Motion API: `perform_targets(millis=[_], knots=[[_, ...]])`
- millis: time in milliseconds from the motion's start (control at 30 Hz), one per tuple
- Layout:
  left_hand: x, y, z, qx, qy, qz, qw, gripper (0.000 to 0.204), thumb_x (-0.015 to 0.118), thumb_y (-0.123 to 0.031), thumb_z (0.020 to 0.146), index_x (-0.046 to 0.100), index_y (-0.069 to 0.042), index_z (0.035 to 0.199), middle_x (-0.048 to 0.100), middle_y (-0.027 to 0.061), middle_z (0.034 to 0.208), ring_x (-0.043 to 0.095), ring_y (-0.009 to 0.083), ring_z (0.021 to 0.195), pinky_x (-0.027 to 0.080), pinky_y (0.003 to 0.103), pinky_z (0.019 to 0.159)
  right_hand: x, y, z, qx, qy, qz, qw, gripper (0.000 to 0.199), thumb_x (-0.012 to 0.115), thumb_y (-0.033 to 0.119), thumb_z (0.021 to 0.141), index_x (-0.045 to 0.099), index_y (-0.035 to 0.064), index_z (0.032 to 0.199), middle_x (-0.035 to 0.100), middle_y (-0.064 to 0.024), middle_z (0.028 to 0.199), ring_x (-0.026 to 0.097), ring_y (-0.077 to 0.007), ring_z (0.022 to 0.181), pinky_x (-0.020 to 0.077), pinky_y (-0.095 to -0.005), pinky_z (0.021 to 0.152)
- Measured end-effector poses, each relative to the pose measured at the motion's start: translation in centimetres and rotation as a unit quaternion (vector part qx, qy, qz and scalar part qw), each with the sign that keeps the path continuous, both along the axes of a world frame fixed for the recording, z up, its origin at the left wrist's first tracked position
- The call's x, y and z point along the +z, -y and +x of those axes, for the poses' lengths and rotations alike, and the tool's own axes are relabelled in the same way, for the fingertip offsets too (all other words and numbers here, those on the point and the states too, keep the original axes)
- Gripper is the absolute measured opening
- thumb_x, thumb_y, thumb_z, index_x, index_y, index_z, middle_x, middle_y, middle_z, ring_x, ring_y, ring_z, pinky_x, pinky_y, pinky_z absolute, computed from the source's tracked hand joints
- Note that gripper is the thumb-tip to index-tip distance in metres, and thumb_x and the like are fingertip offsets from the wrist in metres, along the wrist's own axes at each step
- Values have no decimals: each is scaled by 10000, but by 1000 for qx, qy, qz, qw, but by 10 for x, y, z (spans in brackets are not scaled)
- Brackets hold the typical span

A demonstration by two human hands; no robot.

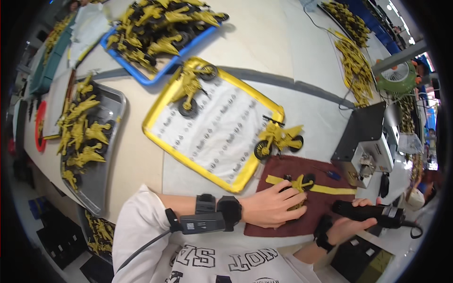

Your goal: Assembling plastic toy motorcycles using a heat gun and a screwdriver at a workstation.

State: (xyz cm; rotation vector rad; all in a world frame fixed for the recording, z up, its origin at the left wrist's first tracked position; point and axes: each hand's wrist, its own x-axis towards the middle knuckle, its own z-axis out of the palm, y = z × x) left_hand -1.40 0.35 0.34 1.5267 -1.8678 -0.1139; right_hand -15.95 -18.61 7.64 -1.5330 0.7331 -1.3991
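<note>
Pressing down on a small yellow toy motorbike (298, 185), the left hand (269, 207) has its fingers curled over it on a dark red cloth (325, 170). The right hand (347, 221) is wrapped tight around a black power screwdriver (373, 213), held just beside the toy. Two finished yellow motorbikes (278, 137) stand on a yellow-edged tray (155, 111) near the cloth, and more fill a grey tray (111, 141) to the left.

Toy motorbike (299, 185) half under left hand (271, 206)
</note>
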Motion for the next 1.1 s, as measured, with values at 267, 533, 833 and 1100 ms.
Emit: perform_targets(millis=[267,533,833,1100], knots=[[36,7,17,32,-65,108,991,929,775,-325,527,379,-71,1328,415,189,1258,442,306,1063,333,385,847,-14,-15,11,85,8,-23,996,826,460,648,837,304,-36,1272,471,-58,765,468,-145,645,414,-264,625],[97,-116,87,308,32,-108,945,810,763,-291,572,436,-122,1294,431,177,1261,442,321,1123,381,430,894,-7,-20,9,105,130,-21,986,505,629,482,813,551,-3,928,562,-123,789,514,-221,680,430,-344,632],[42,-343,169,822,191,316,432,671,570,-379,854,293,-179,1433,201,160,1495,205,368,1351,133,582,1049,-10,-9,2,85,29,-15,996,865,465,661,819,298,-60,1267,479,-60,775,471,-155,656,398,-293,657],[89,-113,179,437,154,47,885,957,560,-50,586,156,-72,1453,87,276,1475,130,418,1373,129,540,1088,-9,-14,0,13,-26,-47,998,868,394,693,830,284,-59,1247,500,-76,719,499,-151,589,432,-264,573]])
